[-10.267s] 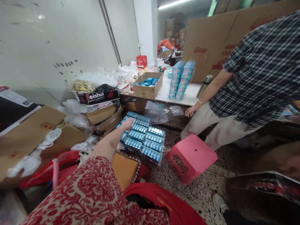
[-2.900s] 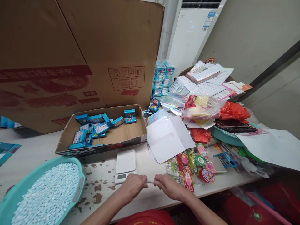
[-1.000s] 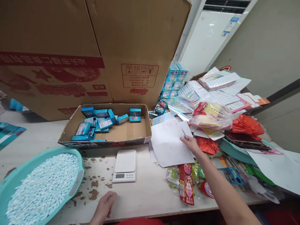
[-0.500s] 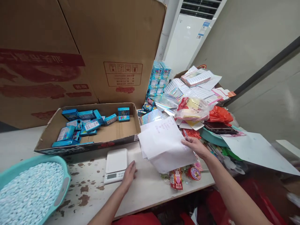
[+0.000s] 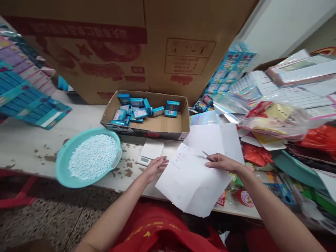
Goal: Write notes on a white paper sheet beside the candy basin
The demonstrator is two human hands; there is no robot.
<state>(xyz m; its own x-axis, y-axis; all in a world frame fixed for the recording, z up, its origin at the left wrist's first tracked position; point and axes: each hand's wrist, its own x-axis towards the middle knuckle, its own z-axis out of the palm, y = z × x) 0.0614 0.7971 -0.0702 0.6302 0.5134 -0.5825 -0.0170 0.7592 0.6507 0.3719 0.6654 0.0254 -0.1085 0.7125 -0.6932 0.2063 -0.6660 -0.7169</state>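
Note:
My right hand is closed around a pen, whose tip points up and left. Its fingertips also rest on a white paper sheet with handwriting near its top. That sheet overhangs the table's front edge, and another paper lies behind it. My left hand is empty, fingers stretched toward the sheet's left edge; whether they touch it I cannot tell. Just beyond that hand sits a white digital scale.
Behind the scale, an open cardboard tray holds several small blue boxes. To the left is a turquoise basin of pale blue candy-like pieces. A large carton stands at the back. Packaging and bags crowd the right side.
The view has swung left. My right hand has brought the upper sheet nearer my body, apart from the paper behind it. My left hand has lifted from beside the scale toward the sheet.

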